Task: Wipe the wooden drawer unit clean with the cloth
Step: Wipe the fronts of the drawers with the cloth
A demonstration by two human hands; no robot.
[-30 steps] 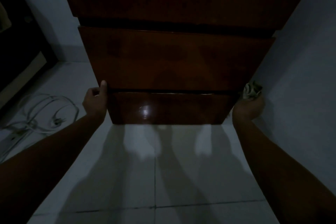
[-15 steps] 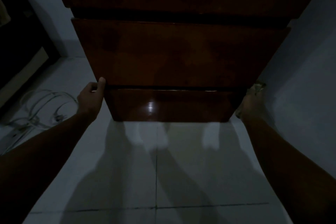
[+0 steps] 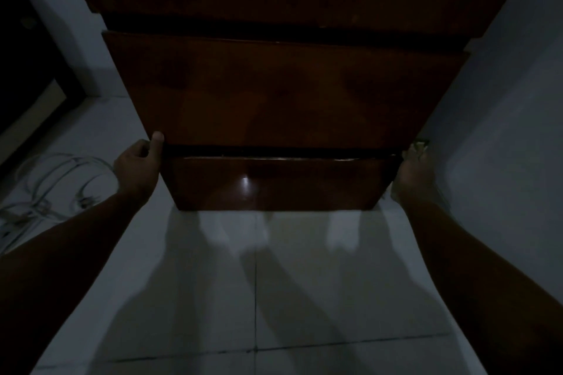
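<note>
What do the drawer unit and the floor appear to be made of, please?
Drawer unit: apparently reddish-brown wood with a glossy varnish; faint grain shows and a light spot reflects on the lowest front. Floor: probably pale glazed tile; thin grout lines cross it and it has a soft sheen.

I see dark brown wood on the unit [image 3: 283, 94], its lowest front glossy with a bright glint. The floor [image 3: 304, 298] is smooth, faintly shiny pale tile; the wall [image 3: 502, 131] looks matt.

Coiled cables [image 3: 58, 179] lie on the white tiled floor [image 3: 256, 298], left.
</note>
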